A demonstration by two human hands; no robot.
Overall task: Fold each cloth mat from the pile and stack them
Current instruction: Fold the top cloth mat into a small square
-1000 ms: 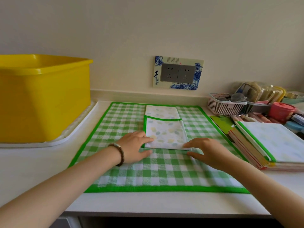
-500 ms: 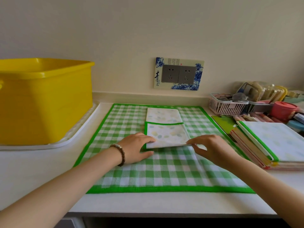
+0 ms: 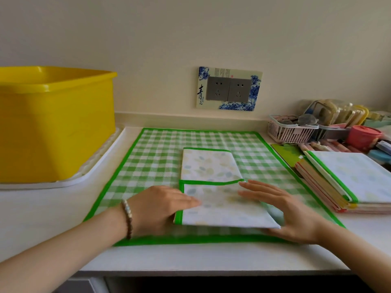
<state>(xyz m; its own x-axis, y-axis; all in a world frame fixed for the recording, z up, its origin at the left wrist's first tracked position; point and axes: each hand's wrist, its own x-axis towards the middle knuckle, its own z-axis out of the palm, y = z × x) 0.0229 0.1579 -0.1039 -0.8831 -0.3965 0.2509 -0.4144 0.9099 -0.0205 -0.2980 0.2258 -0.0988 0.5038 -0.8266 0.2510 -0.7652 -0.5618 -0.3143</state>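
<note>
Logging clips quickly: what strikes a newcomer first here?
A big yellow tub fills the left side; a green checked mat lies spread in the middle. On it, the left hand and right hand rest flat on a folded leaf-print mat, with a stack of folded mats at right.

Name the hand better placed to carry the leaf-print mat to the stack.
Right, probably: the right hand lies at the right edge of the leaf-print mat, nearest the stack; the left hand presses its left side.

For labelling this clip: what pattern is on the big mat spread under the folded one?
The big mat is green-and-white checked, green border; head view.
</note>
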